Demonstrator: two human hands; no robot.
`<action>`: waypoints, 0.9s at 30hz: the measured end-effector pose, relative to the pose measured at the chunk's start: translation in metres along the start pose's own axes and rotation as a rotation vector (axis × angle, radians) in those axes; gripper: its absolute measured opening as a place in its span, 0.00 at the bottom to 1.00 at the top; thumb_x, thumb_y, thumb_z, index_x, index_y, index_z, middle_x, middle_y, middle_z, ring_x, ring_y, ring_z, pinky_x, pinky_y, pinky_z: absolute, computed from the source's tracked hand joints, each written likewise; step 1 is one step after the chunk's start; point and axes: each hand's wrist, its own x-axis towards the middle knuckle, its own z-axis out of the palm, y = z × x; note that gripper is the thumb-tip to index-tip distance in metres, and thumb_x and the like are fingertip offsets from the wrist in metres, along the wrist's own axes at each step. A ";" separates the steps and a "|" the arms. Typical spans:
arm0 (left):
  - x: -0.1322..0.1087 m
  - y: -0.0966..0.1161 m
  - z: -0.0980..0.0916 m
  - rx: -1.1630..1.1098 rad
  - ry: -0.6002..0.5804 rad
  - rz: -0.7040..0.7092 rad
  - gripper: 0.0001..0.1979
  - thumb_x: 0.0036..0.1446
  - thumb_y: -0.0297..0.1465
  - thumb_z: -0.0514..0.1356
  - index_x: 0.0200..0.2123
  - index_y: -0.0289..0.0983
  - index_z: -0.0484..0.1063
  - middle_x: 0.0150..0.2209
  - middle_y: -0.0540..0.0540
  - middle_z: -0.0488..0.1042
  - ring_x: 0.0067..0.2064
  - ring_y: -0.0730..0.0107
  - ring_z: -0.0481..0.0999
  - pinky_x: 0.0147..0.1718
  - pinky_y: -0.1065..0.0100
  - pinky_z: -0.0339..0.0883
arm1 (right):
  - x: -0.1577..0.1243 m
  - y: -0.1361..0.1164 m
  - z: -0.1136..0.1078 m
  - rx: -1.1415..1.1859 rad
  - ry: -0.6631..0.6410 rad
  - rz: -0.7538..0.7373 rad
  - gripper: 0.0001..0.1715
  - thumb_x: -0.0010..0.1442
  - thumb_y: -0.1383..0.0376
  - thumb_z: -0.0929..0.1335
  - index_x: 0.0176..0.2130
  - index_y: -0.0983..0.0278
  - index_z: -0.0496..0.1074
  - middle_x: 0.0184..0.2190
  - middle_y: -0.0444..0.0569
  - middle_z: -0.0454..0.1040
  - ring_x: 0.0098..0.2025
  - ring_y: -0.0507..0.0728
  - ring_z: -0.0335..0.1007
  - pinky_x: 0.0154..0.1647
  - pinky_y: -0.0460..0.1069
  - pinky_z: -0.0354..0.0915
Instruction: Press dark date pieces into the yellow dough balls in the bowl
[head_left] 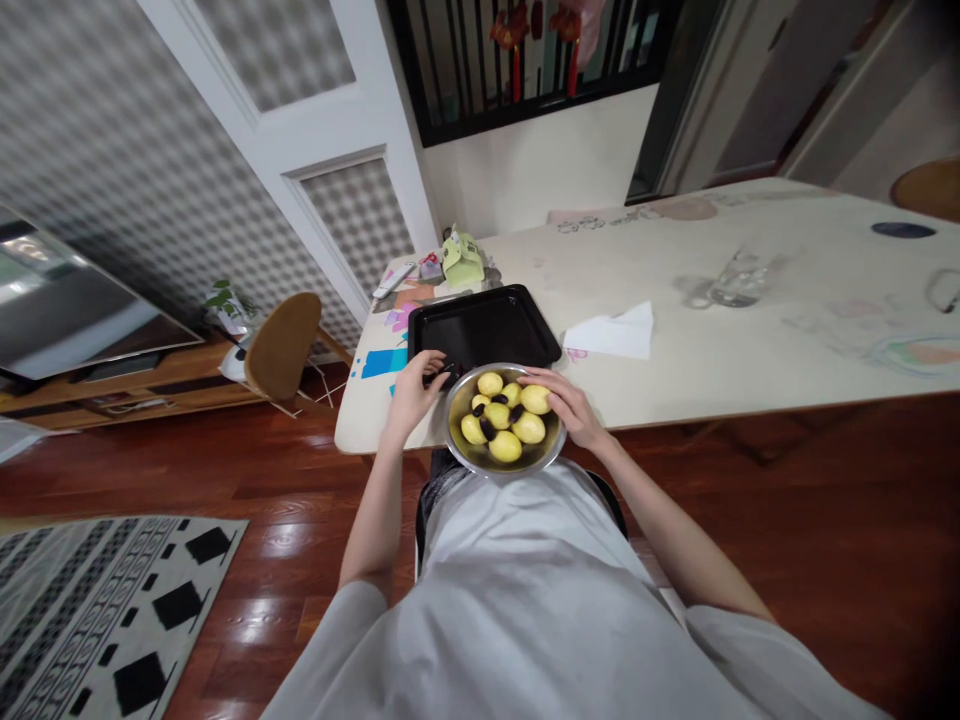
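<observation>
Our pale desk (705, 380) bears coloured drawings (384, 363) and scrawls (581, 226) we cannot read; dark markings on the green box (463, 262) are too small, too. At the near edge, just beside the black tray (480, 325), we have a metal bowl (474, 457) holding yellow ovals (505, 446) and dark ovals (487, 428). Our right hand (568, 402) lies over its rim, fingers extended; our left hand (420, 385) curls, whether pinching something we cannot tell.
</observation>
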 end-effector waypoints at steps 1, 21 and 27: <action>-0.006 0.013 -0.002 -0.010 -0.010 0.038 0.10 0.65 0.28 0.64 0.49 0.38 0.73 0.44 0.44 0.80 0.45 0.63 0.80 0.48 0.62 0.75 | 0.000 0.000 0.000 -0.002 -0.001 -0.001 0.28 0.75 0.47 0.60 0.59 0.56 0.78 0.63 0.55 0.76 0.67 0.67 0.69 0.71 0.66 0.62; -0.056 0.079 0.023 0.361 -0.282 0.485 0.09 0.73 0.31 0.57 0.43 0.37 0.77 0.42 0.43 0.81 0.48 0.58 0.77 0.46 0.59 0.66 | 0.001 0.001 0.000 0.008 -0.003 -0.020 0.28 0.75 0.48 0.60 0.59 0.56 0.78 0.61 0.55 0.77 0.66 0.67 0.69 0.70 0.65 0.63; -0.056 0.078 0.023 0.352 -0.308 0.461 0.08 0.73 0.32 0.58 0.44 0.38 0.77 0.43 0.43 0.81 0.49 0.57 0.76 0.48 0.58 0.66 | 0.001 0.001 0.000 0.000 -0.002 -0.028 0.26 0.76 0.49 0.60 0.59 0.56 0.78 0.61 0.54 0.77 0.67 0.66 0.69 0.70 0.65 0.63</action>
